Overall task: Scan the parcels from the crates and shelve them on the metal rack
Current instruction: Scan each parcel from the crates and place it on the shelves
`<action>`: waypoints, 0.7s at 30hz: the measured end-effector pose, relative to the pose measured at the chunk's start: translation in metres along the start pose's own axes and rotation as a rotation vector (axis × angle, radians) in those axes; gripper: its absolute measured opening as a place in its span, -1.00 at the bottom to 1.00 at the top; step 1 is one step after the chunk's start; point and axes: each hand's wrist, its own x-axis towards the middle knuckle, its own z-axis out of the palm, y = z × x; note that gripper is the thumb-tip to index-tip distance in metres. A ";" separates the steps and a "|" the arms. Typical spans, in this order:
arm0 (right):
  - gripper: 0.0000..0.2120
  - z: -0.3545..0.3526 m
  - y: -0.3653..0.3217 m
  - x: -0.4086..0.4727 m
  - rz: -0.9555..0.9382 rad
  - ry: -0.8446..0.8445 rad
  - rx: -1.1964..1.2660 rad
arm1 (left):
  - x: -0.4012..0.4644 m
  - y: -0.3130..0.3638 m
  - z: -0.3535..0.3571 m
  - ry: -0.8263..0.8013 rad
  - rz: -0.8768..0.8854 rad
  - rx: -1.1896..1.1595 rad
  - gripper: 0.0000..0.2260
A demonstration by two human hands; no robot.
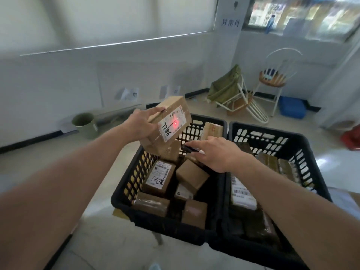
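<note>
My left hand [141, 124] grips a brown cardboard parcel [167, 125] by its left end and holds it tilted above the left black crate [124, 190]. The parcel's white label carries handwritten digits, and a red scanner light glows on it. My right hand [216, 152] grips a dark handheld scanner [190, 148] just right of and below the parcel, pointing at the label. Several brown parcels lie inside the left crate. The right black crate [259, 133] holds more parcels, some wrapped dark. The metal rack is out of view.
A green bin [84, 123] stands by the wall at left. A folded green chair [229, 90], a white stool [272, 78] and a blue box [292, 107] stand at the back right. A red bag [351, 139] lies at the far right.
</note>
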 end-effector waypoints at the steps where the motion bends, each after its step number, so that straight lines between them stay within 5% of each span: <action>1: -0.55 -0.004 0.005 -0.007 -0.021 -0.004 -0.012 | -0.007 0.005 -0.001 0.015 0.008 -0.009 -0.48; 21: -0.58 -0.033 0.027 -0.091 -0.203 0.023 -0.233 | -0.098 0.048 -0.007 0.185 0.043 0.024 -0.47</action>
